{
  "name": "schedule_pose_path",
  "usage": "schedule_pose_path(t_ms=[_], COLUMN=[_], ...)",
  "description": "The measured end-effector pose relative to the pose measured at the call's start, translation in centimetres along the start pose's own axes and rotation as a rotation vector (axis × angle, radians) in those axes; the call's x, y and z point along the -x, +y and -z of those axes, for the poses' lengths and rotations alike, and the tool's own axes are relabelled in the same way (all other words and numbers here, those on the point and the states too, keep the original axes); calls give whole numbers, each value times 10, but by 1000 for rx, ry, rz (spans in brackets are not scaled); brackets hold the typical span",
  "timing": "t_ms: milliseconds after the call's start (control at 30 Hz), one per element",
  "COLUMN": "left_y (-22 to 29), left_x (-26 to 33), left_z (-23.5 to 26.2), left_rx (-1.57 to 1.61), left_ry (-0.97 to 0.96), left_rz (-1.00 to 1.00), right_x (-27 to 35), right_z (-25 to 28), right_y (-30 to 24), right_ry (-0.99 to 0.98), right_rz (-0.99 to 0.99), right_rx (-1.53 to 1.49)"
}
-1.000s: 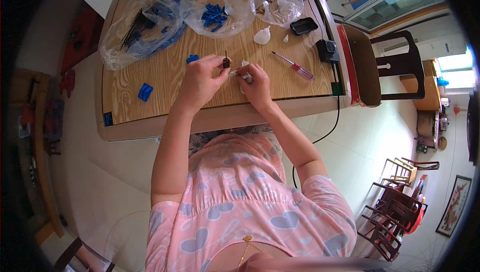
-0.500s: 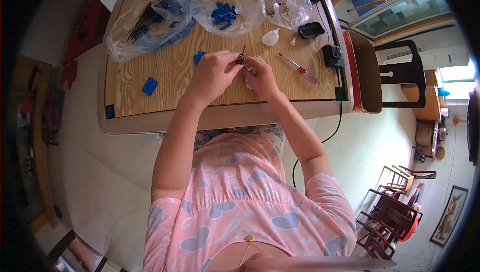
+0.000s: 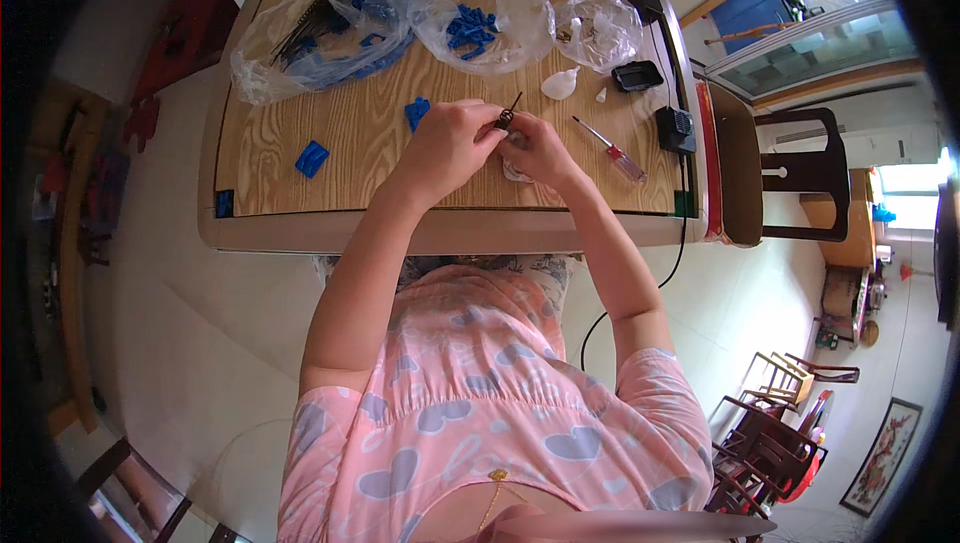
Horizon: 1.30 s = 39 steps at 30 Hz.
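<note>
Close together over the near part of the table, my left hand (image 3: 447,151) and my right hand (image 3: 541,150) are both closed at the fingertips. Between them they pinch a small dark coil spring (image 3: 507,118), and its thin straight end sticks up and leans to the right. Part of the spring is hidden by my fingers. Beneath my right hand, a white object (image 3: 516,174) shows in part; I cannot make out its kind. Just beyond my left hand lies a blue plastic piece (image 3: 417,113). A screwdriver (image 3: 622,161) with a clear red handle rests right of my right hand.
Clear bags hold dark rods and blue parts (image 3: 290,73), small blue pieces (image 3: 535,33) and tiny parts (image 3: 620,38). Nearby are a white squeeze bottle (image 3: 560,84), its small tip (image 3: 601,96), a black tray (image 3: 637,75), a corded black box (image 3: 675,130) and another blue piece (image 3: 312,158).
The whole view has shifted, so the table and both hands sit farther right in the picture. The spring's straight end leans a little more to the right. Both hands keep their pinch.
</note>
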<state>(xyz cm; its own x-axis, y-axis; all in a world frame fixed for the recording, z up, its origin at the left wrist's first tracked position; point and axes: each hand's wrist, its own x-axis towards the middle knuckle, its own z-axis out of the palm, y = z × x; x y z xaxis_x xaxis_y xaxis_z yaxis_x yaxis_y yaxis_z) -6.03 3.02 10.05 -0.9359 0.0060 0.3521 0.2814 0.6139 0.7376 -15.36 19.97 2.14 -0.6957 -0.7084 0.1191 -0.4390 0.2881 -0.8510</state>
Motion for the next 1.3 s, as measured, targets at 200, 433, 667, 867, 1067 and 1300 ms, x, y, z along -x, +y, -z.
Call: schedule_pose_path(t_ms=[200,433,667,867,1067,1300], left_y=[0,0,4,4,6,6], left_x=[-1,-1,-2,-1,-2,-2], left_z=[0,-1,2,1,3,3], left_rx=[-5,28,48,52,63,43], left_ry=[-21,13,9,6,-1,10], left_rz=[-3,-21,-1,-2,-5,-2], right_x=[-8,-22,-33,-33,-34,-30], right_z=[1,7,13,16,14,16], right_y=[3,-2,-3,-12,-4,-6], right_ry=[-35,-189,-337,-363,-345,-343], right_rz=[-58,-12,31,59,62,38], right_rx=[-102,-261,-36,67,55,8])
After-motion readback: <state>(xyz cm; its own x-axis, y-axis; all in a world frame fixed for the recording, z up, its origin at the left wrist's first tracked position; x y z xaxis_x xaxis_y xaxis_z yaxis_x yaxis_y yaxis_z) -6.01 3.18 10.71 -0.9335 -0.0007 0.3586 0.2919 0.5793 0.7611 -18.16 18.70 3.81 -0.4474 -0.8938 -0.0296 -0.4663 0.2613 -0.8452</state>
